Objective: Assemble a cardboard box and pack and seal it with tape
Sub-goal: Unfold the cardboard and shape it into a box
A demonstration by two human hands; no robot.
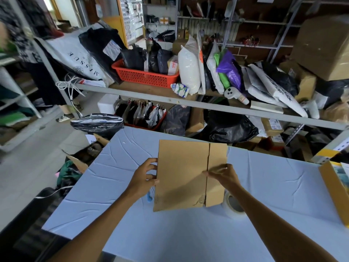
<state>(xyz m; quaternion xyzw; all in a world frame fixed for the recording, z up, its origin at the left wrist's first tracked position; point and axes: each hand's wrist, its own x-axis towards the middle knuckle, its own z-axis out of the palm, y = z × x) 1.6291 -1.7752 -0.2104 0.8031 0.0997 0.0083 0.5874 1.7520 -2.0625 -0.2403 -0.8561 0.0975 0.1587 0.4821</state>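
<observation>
A flattened brown cardboard box point(183, 173) is held up over the pale blue table point(273, 186), its seam running down the right side. My left hand point(145, 178) grips its left edge, fingers curled round the cardboard. My right hand point(222, 174) pinches the box at the seam near the right edge. A roll of clear tape point(233, 206) lies on the table under my right forearm. A small blue tool point(149, 197) pokes out below the box's left edge, mostly hidden.
An open cardboard box point(332, 190) with yellow trim sits at the table's right edge. A metal shelf rail point(188, 102) crosses behind the table, loaded with a red basket point(145, 76), bags and parcels. An open carton of clothes point(79, 163) stands on the floor left.
</observation>
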